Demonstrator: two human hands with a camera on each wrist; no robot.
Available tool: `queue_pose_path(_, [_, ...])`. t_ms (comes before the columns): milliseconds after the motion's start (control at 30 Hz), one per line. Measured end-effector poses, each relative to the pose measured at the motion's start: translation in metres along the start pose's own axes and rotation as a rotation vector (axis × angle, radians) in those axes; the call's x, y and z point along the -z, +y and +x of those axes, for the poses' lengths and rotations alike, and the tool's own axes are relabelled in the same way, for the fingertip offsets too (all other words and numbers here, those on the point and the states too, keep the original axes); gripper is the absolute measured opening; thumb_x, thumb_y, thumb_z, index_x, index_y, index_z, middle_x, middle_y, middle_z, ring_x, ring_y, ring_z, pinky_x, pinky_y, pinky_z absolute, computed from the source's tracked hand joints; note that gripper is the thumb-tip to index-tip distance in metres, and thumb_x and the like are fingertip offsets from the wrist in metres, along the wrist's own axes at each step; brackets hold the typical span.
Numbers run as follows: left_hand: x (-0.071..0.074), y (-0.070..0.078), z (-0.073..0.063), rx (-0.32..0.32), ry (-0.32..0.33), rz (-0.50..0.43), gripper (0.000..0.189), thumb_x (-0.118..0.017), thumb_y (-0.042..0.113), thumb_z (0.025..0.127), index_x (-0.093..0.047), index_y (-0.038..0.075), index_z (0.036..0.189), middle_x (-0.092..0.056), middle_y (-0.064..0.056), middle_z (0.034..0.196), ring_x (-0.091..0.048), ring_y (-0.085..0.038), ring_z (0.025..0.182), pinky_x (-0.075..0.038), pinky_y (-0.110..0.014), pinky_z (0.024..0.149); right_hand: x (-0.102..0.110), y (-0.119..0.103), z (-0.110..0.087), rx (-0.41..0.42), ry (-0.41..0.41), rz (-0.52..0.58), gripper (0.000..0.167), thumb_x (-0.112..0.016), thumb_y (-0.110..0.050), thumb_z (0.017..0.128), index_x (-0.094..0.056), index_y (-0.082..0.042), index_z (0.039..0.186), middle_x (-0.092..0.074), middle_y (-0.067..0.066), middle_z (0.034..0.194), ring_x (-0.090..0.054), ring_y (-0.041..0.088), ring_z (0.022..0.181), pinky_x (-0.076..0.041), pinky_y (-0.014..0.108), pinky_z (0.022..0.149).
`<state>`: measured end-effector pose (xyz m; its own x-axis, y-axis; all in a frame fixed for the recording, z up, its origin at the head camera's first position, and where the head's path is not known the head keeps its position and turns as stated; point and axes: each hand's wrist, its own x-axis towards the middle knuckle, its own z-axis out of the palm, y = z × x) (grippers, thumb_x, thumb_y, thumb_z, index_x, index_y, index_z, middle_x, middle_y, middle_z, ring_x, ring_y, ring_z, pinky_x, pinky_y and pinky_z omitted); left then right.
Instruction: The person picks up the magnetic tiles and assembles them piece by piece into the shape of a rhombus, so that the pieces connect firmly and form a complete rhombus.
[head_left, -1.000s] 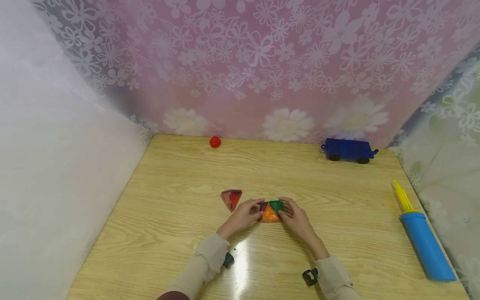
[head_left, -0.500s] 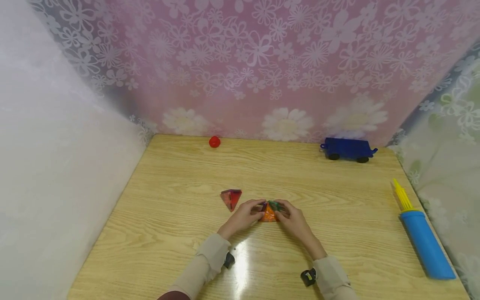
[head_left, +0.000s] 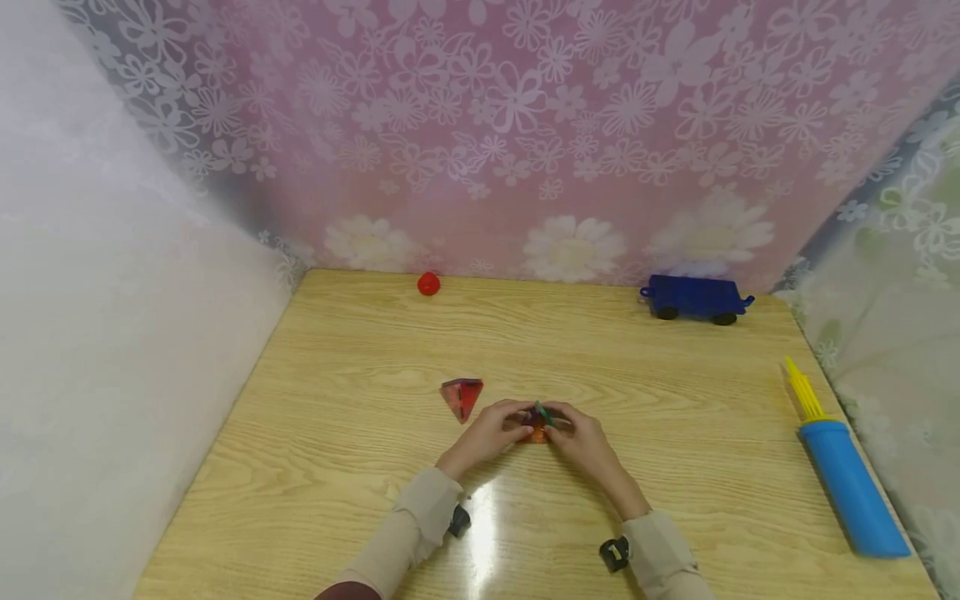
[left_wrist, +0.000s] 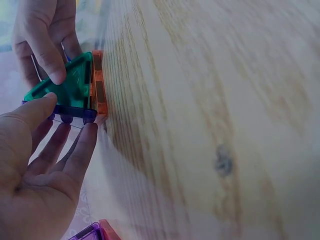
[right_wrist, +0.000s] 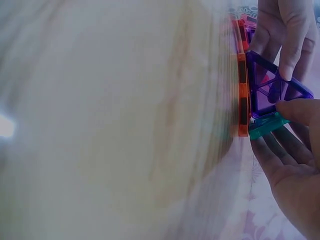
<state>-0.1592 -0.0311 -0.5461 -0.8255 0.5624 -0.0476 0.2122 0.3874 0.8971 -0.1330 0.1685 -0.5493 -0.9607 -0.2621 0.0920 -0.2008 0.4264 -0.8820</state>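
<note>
My left hand [head_left: 491, 431] pinches a purple triangular magnetic tile [right_wrist: 271, 89] between thumb and fingers. Opposite it, my right hand [head_left: 583, 437] pinches a green triangular magnetic tile [left_wrist: 76, 82]. Both tiles stand tilted up and lean towards each other over an orange magnetic tile [left_wrist: 99, 82], which lies on the table. From the head, the fingers hide much of all three. Left of the hands sits a small pyramid [head_left: 462, 397] of reddish tiles with a purple edge at its back.
The wooden table [head_left: 337, 467] meets a flowered curtain at the back. Along the far side are a small red object [head_left: 428, 284] and a blue wheeled toy cart [head_left: 693, 297]. By the right edge lies a blue hand pump [head_left: 855, 487] with a yellow end.
The green and purple tiles have swung up and inward from lying nearly flat beside the orange one. My right hand has shifted left, closer to my left hand.
</note>
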Motion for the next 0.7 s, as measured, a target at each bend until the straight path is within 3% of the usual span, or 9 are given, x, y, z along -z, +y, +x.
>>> queue_pose_path(167, [0.001,0.001,0.000,0.012,0.001,0.020,0.043,-0.056,0.015,0.096,-0.050,0.010,0.138,-0.053,-0.008,0.134,-0.058,-0.020,0.114,-0.048,-0.020,0.090,0.002,0.000,0.000,0.012,-0.022,0.009,0.040,-0.065,0.007,0.085,-0.055,0.003,0.124,-0.057,0.026,0.125,-0.060,0.042,0.108,-0.054,0.036,0.087])
queue_pose_path(333, [0.003,0.003,-0.001,-0.013,0.012,0.030,0.039,-0.055,0.011,0.097,-0.053,0.008,0.135,-0.054,-0.010,0.134,-0.058,-0.023,0.115,-0.049,-0.024,0.092,0.004,-0.001,0.001,0.036,-0.041,-0.035,0.046,-0.067,-0.004,0.087,-0.051,0.002,0.130,-0.053,0.023,0.131,-0.052,0.041,0.119,-0.047,0.047,0.096])
queue_pose_path(533, [0.003,0.004,-0.002,-0.028,0.030,0.067,0.035,-0.054,0.011,0.097,-0.056,0.009,0.132,-0.057,-0.008,0.132,-0.057,-0.021,0.117,-0.048,-0.025,0.095,0.003,-0.010,0.000,0.050,-0.095,-0.022,0.042,-0.056,-0.010,0.096,-0.047,0.002,0.135,-0.048,0.024,0.137,-0.040,0.044,0.129,-0.035,0.059,0.103])
queue_pose_path(600, [0.003,0.004,-0.002,-0.028,0.033,0.076,0.035,-0.054,0.011,0.097,-0.056,0.008,0.132,-0.058,-0.008,0.131,-0.057,-0.021,0.116,-0.048,-0.025,0.094,0.006,-0.022,-0.001,0.037,-0.104,-0.016,0.038,-0.052,-0.007,0.098,-0.047,0.006,0.134,-0.048,0.027,0.136,-0.039,0.046,0.129,-0.034,0.060,0.103])
queue_pose_path(700, [0.003,0.005,-0.001,-0.021,0.034,0.080,0.034,-0.054,0.011,0.097,-0.057,0.008,0.131,-0.058,-0.008,0.130,-0.058,-0.020,0.115,-0.048,-0.024,0.094,0.006,-0.022,-0.001,0.021,-0.104,0.002,0.036,-0.050,-0.009,0.099,-0.048,0.005,0.132,-0.048,0.026,0.136,-0.038,0.046,0.129,-0.034,0.060,0.103])
